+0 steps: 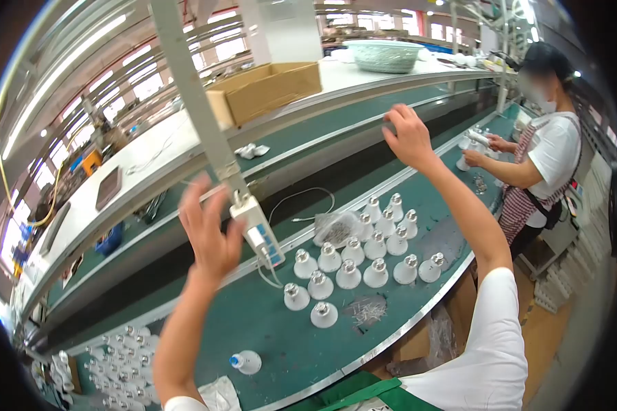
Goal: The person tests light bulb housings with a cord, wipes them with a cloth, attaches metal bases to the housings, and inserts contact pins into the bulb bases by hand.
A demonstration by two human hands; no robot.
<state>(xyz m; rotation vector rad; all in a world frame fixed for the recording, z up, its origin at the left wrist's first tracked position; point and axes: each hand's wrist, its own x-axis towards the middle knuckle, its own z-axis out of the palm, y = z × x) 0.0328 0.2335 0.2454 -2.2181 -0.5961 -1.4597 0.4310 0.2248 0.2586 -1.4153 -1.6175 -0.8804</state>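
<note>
Both of my hands are raised above the green workbench (288, 356). My left hand (211, 229), a little blurred, has its fingers spread and holds nothing; it is nearest the white power strip (257, 231) on the post. My right hand (408, 137) hangs farther forward, fingers loosely bent and apart, with nothing visible in it. Below stand several white bulb housings with silver screw caps (348, 275). One bulb with a blue tip (247, 362) lies apart at the front. Small metal pins (369, 312) are heaped beside the group, and a clear bag of small metal parts (336, 228) lies behind.
More bulbs (123, 363) stand at the lower left, near a white cloth (219, 395). A co-worker (545, 137) handles white parts at the right. A cardboard box (271, 89) and wrapped basin (384, 56) rest on the shelf. A white cable (308, 192) crosses behind.
</note>
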